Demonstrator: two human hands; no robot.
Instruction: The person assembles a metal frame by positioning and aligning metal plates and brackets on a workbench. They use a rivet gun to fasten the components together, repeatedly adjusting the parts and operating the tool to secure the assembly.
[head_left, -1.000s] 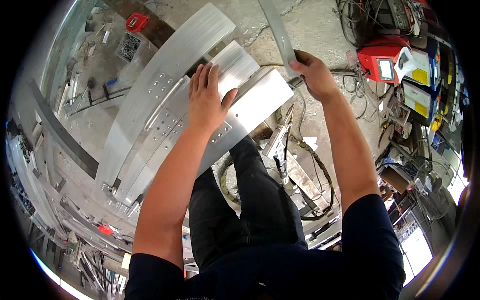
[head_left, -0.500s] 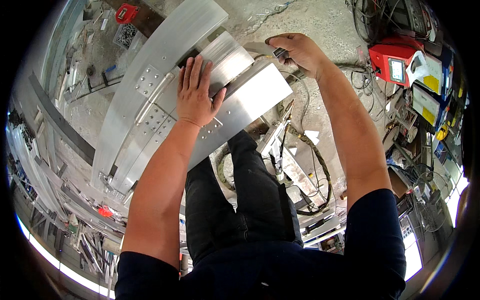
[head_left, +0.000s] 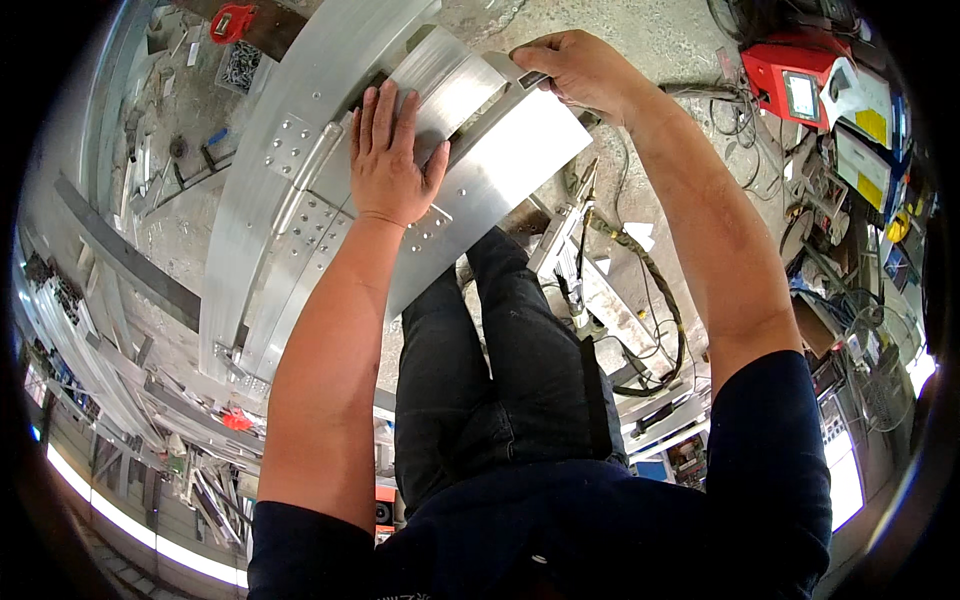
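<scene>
A large curved aluminium frame point(head_left: 245, 190) of flat plates with rivet-like studs lies across my front, at the upper left. My left hand point(head_left: 395, 165) rests flat on its raised metal section point(head_left: 440, 80), fingers stretched out and holding nothing. At the far right end of the frame, my right hand point(head_left: 580, 72) is closed around a small metal piece point(head_left: 532, 79) with a dark, rectangular end. That piece is at the gap beside the bright flat plate point(head_left: 530, 145); most of it is hidden by my fingers, and I cannot tell whether it touches the frame.
Farther right stands a red machine point(head_left: 785, 85) with a small screen, among cables. Near my legs lie a pale metal beam point(head_left: 615, 290) and a dark hose point(head_left: 650, 265). A tray of small fasteners point(head_left: 240, 66) and a red tool point(head_left: 232, 22) are at upper left.
My right hand has brought the small metal piece left to the end of the frame. My left hand stays flat on the metal. The whole view has shifted slightly.
</scene>
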